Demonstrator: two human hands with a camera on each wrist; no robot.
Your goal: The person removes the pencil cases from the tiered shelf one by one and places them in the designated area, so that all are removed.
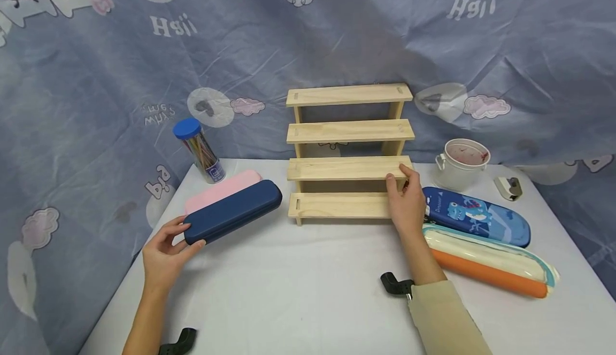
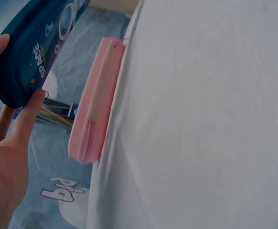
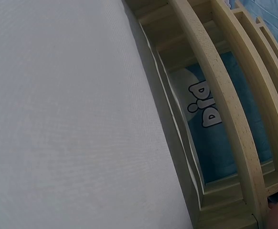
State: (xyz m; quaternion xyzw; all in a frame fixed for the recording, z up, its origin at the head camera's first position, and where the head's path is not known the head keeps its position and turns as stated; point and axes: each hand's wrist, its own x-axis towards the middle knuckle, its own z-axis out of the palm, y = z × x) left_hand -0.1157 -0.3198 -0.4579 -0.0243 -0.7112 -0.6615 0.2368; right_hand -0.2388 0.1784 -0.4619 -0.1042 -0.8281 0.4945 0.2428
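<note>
left hand (image 1: 163,256) lower left of the head view, fingers curled round the near end of the dark blue pencil case (image 1: 233,210): thumb on top, fingertips under the end. left wrist view confirms it, thumb and a finger pinching the case end (image 2: 26,52) at upper left of frame. the case lies slanted, near end at the hand, far end pointing toward frame centre, its far part over the pink pencil case (image 1: 218,192) that sits flat behind it. whether the blue case rests on the table or is lifted off it, cannot tell.

right hand (image 1: 406,202) centre-right of the head view, against the right end of the wooden stepped rack (image 1: 348,152), thumb over the edge of the second step from the bottom, fingers at the rack's right side, so gripping it. right wrist view shows only the rack's slats (image 3: 225,105) from below and a sliver of the hand at the lower right corner.

rack stands upright mid-frame on the white table (image 1: 308,285), four steps, all bare.

clear tube with blue lid (image 1: 199,149), coloured sticks inside, upper left of the table. white lidded cup (image 1: 462,163) right of the rack. dinosaur pencil case (image 1: 478,216) and cream-and-orange pencil case (image 1: 491,261) lie just right of the right hand.
</note>
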